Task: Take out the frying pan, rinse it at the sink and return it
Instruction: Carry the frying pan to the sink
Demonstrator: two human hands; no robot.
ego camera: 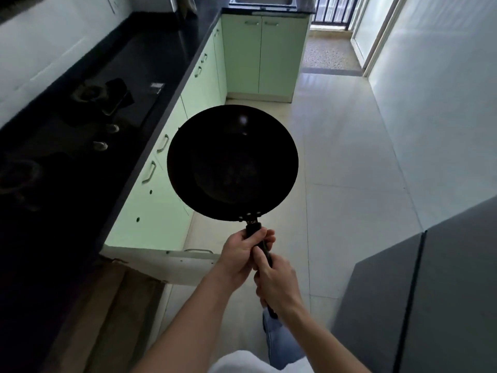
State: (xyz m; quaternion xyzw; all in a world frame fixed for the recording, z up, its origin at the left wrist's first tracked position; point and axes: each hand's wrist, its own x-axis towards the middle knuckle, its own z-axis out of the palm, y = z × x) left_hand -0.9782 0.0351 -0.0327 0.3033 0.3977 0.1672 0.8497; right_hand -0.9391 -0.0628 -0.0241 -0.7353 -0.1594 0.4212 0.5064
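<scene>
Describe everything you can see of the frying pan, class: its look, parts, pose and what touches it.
The frying pan is round, black, seemingly dark metal, empty, with a small glint inside. Pale rivets join its long black handle, which points toward the person. It is held inside facing up in the air above the pale floor. The left hand grips the handle nearer the bowl, the right hand behind it.
</scene>
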